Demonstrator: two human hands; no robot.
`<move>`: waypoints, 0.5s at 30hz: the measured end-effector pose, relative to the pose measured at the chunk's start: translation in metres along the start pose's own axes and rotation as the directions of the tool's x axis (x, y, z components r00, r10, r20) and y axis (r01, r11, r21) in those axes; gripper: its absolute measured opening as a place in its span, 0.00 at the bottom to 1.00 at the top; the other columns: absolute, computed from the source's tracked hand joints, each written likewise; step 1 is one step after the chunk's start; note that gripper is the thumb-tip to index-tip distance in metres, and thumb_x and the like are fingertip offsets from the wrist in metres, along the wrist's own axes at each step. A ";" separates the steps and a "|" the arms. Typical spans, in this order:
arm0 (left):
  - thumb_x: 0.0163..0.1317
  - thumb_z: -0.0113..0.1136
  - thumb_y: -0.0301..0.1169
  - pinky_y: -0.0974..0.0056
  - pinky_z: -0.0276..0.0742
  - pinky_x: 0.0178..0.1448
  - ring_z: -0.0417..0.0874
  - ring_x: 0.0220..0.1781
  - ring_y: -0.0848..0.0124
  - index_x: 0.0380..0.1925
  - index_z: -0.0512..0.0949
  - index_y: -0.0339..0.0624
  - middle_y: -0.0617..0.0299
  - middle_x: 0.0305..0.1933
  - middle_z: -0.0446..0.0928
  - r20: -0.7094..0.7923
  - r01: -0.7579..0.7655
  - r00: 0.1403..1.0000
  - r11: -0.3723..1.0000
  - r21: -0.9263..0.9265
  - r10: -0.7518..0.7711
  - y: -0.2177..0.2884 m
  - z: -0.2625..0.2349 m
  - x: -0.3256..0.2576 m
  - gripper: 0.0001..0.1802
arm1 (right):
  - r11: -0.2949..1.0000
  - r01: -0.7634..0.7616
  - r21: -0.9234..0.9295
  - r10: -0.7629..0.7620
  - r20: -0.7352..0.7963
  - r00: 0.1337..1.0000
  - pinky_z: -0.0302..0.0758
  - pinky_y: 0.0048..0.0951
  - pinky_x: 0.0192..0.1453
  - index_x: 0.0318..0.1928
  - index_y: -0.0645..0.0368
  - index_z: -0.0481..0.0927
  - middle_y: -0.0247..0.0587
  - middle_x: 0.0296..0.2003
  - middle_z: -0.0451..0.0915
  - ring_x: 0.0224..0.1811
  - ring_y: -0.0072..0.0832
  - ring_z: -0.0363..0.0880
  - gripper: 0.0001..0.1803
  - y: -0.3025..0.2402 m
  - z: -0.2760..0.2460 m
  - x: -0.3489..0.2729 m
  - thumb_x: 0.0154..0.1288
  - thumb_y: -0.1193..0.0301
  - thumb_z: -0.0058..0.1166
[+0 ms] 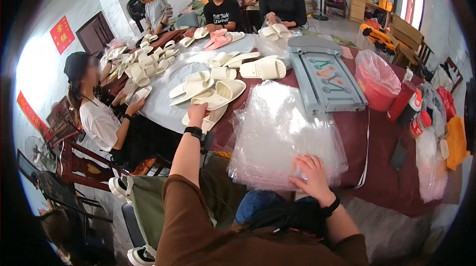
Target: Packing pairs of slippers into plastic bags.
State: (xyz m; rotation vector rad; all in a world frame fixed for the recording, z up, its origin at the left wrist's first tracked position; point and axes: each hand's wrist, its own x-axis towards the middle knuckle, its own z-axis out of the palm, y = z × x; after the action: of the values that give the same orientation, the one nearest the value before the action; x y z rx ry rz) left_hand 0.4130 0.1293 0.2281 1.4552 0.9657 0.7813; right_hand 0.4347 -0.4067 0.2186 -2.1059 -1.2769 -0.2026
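My left hand (197,112) is stretched forward over the table, its fingers closed at the near edge of a cream slipper (221,95) in a small pile. Another slipper (214,118) lies partly under that hand. My right hand (311,172) rests with fingers spread on a stack of clear plastic bags (277,137) at the table's front edge. More cream slippers (263,68) lie just beyond the pile, some soles down and some tilted on each other.
A grey plastic board (325,75) with coloured tool shapes lies beyond the bags. To its right stand a pink bag-lined container (377,85) and a red bottle (400,101). Several people sit round the table handling slippers; a large slipper heap (144,67) lies at the left.
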 end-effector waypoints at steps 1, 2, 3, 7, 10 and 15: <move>0.57 0.69 0.26 0.65 0.85 0.25 0.86 0.22 0.63 0.30 0.79 0.24 0.49 0.28 0.83 0.014 -0.016 1.000 1.000 -0.015 0.016 0.008 -0.004 0.001 0.12 | 1.000 0.013 -0.006 -0.013 -0.009 1.000 0.58 0.52 0.74 0.58 0.57 0.79 0.43 0.61 0.76 0.69 0.46 0.67 0.30 0.001 0.002 -0.001 0.60 0.54 0.65; 0.57 0.69 0.25 0.65 0.85 0.25 0.85 0.22 0.64 0.33 0.79 0.24 0.50 0.30 0.83 0.035 -0.029 0.999 0.999 -0.034 0.030 0.019 0.000 -0.001 0.12 | 1.000 0.002 -0.004 -0.002 -0.009 1.000 0.58 0.52 0.74 0.58 0.57 0.79 0.43 0.61 0.76 0.69 0.46 0.67 0.30 0.002 0.001 -0.002 0.60 0.54 0.65; 0.59 0.69 0.25 0.67 0.85 0.28 0.86 0.25 0.64 0.37 0.78 0.26 0.52 0.31 0.83 0.092 0.023 0.996 0.989 -0.148 -0.010 0.028 0.004 -0.005 0.12 | 1.000 -0.005 -0.004 0.005 -0.024 1.000 0.58 0.52 0.74 0.58 0.57 0.79 0.43 0.61 0.76 0.68 0.46 0.68 0.29 0.002 0.000 -0.002 0.60 0.55 0.65; 0.62 0.67 0.25 0.70 0.86 0.34 0.86 0.30 0.66 0.38 0.79 0.30 0.55 0.33 0.82 0.169 0.042 0.986 0.940 -0.339 0.017 0.065 0.005 -0.018 0.10 | 1.000 -0.001 0.000 0.001 -0.039 0.999 0.59 0.51 0.74 0.58 0.57 0.79 0.43 0.61 0.76 0.68 0.46 0.68 0.29 0.002 -0.003 -0.001 0.60 0.55 0.65; 0.65 0.65 0.26 0.71 0.86 0.35 0.85 0.30 0.68 0.39 0.79 0.33 0.57 0.33 0.82 0.222 0.082 0.974 0.852 -0.516 0.041 0.083 -0.022 -0.020 0.07 | 1.000 0.027 0.003 -0.027 -0.021 0.999 0.59 0.51 0.74 0.57 0.57 0.79 0.43 0.61 0.76 0.68 0.46 0.68 0.29 -0.002 -0.001 0.001 0.60 0.55 0.65; 0.70 0.62 0.28 0.74 0.85 0.37 0.85 0.36 0.71 0.43 0.79 0.34 0.57 0.38 0.83 0.294 0.171 0.955 0.728 -0.663 0.044 0.109 -0.016 -0.069 0.08 | 0.999 0.029 -0.021 -0.030 -0.042 0.999 0.59 0.51 0.74 0.57 0.57 0.79 0.42 0.61 0.76 0.68 0.46 0.68 0.29 -0.001 -0.002 -0.003 0.60 0.54 0.65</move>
State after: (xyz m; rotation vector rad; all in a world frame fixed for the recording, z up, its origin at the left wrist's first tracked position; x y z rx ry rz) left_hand 0.3832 0.0751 0.3423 0.8359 0.4103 0.7360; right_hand 0.4330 -0.4096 0.2187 -2.0903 -1.2867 -0.2722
